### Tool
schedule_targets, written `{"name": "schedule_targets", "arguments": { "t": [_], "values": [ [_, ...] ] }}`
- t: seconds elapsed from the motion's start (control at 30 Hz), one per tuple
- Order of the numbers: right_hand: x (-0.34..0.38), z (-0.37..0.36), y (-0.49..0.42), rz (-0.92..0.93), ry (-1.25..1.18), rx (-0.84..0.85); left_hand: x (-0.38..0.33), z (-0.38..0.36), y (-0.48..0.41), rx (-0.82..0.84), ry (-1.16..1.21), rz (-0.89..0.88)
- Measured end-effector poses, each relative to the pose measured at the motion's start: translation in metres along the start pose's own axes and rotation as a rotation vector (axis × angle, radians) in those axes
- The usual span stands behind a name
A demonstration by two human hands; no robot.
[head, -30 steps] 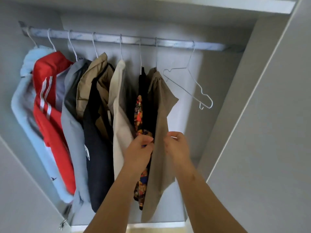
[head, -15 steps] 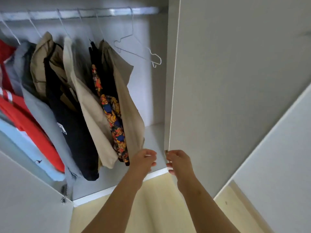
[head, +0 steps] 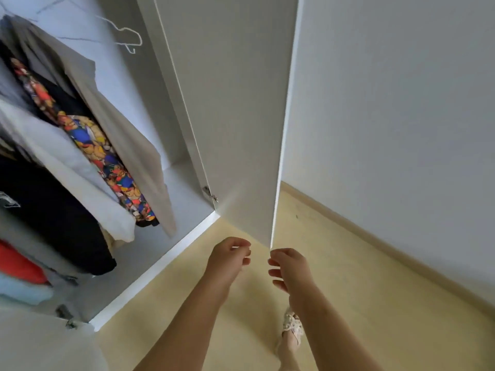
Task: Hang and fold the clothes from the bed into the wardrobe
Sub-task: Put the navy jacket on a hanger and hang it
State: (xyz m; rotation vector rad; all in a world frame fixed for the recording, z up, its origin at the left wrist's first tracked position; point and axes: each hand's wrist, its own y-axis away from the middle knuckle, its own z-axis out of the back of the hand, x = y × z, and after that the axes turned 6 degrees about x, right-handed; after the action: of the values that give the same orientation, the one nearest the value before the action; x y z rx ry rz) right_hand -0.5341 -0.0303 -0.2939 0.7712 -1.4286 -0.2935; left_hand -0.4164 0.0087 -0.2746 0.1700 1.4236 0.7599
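The open wardrobe [head: 166, 258] fills the left of the head view. Inside hang a beige garment [head: 126, 135], a colourful cartoon-print garment [head: 107, 162], a white one [head: 67, 178], a black one [head: 48, 218] and a red one [head: 18, 263]. An empty white wire hanger [head: 126, 38] hangs at the top. My left hand [head: 227, 261] and my right hand [head: 289, 266] hover side by side over the floor, below the door's lower edge. Both have loosely curled fingers and hold nothing.
The white wardrobe door [head: 241, 116] stands open edge-on in the middle, its hinge [head: 210, 192] low on the frame. A white wall [head: 401, 116] with a skirting board runs along the right. Pale yellow floor [head: 361, 290] lies below; my slippered foot [head: 292, 330] shows under my right arm.
Both hands let go of the beige garment's hem and dropped away from the wardrobe. My view swung down and to the right, from the hanging rail to the door and floor.
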Motion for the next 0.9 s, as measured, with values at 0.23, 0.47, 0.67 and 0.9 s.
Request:
{"name": "schedule_targets", "arguments": {
  "t": [0.23,0.47,0.67,0.9],
  "values": [
    [-0.073,0.105,0.087,-0.002,-0.264,-0.368,0.025,-0.112,0.064,0.389,-0.210,-0.040],
    [-0.153,0.214,0.189,-0.013,-0.491,-0.626,0.061,-0.241,0.154,0.680,-0.410,-0.102],
    [-0.241,0.317,0.308,-0.011,-0.620,-0.858,0.114,-0.363,0.273,0.936,-0.533,-0.119],
    [-0.335,0.414,0.423,0.017,-0.798,-1.051,0.162,-0.477,0.398,1.102,-0.614,-0.122]
  ]
}}
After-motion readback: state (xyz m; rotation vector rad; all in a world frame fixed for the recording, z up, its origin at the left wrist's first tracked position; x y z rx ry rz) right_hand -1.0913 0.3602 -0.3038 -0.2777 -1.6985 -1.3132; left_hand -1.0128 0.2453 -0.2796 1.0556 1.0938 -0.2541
